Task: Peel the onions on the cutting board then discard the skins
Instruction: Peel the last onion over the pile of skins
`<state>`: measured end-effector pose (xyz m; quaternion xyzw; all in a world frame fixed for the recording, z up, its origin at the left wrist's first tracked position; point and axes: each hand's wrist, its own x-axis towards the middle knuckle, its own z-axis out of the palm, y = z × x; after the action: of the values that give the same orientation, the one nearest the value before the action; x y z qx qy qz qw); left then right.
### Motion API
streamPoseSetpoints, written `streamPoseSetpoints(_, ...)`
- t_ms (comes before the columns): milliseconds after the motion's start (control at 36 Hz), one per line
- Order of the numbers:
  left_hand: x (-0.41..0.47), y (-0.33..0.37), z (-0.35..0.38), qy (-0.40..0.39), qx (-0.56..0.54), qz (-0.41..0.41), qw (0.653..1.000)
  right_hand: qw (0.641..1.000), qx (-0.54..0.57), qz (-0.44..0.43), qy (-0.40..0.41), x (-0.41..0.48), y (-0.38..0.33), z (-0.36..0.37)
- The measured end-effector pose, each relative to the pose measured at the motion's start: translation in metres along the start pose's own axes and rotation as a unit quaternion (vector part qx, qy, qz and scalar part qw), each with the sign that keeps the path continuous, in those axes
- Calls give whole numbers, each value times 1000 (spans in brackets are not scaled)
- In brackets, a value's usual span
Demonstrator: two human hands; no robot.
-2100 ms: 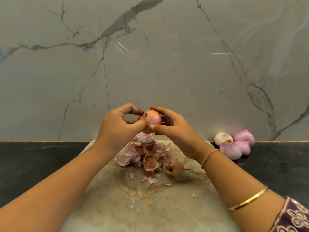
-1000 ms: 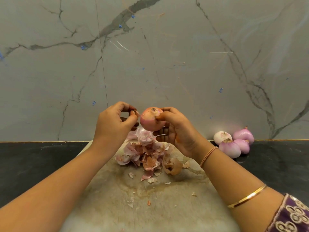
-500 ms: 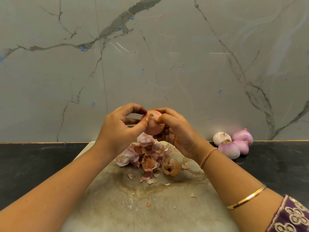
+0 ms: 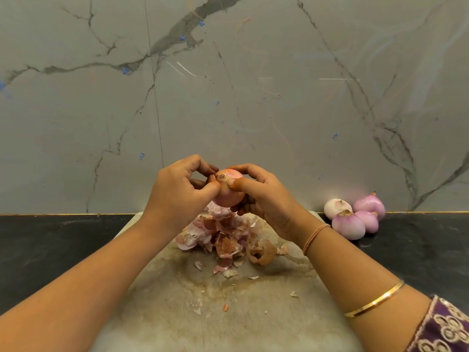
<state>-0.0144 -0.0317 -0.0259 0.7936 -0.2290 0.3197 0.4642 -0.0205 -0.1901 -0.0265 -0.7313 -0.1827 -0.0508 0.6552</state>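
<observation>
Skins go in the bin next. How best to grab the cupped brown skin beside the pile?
Probably pinch the cupped brown skin at its open rim, from above and the right: the hollow faces the camera, and the skin pile crowds its left.

Pink onion (image 4: 228, 196), purple peeled onions (image 4: 355, 217), grey-veined marble wall (image 4: 253, 97), black counter (image 4: 50, 240).

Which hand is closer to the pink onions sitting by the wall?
The right hand. It grips the held onion, left of the four peeled onions; the left hand pinches that onion from its other side, farther away.
</observation>
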Motion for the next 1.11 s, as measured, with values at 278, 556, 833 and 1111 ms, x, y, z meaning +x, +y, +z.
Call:
streamPoseSetpoints(278, 5, -9, -1, 47, 24, -60, 997, 1000, 18, 11, -3, 0, -1, 2)
streamPoseSetpoints(556, 10, -25, -3, 23, 53, -133, 989, 993, 109, 35, 17, 1, -2, -3)
streamPoseSetpoints(833, 5, -15, 0, -42, 16, -6, 999, 987, 147, 49, 37, 1, -3, -5)
streamPoseSetpoints(1111, 2, -12, 2, -94, 19, 157, 983, 985, 154, 67, 41, 6, 1, -3)
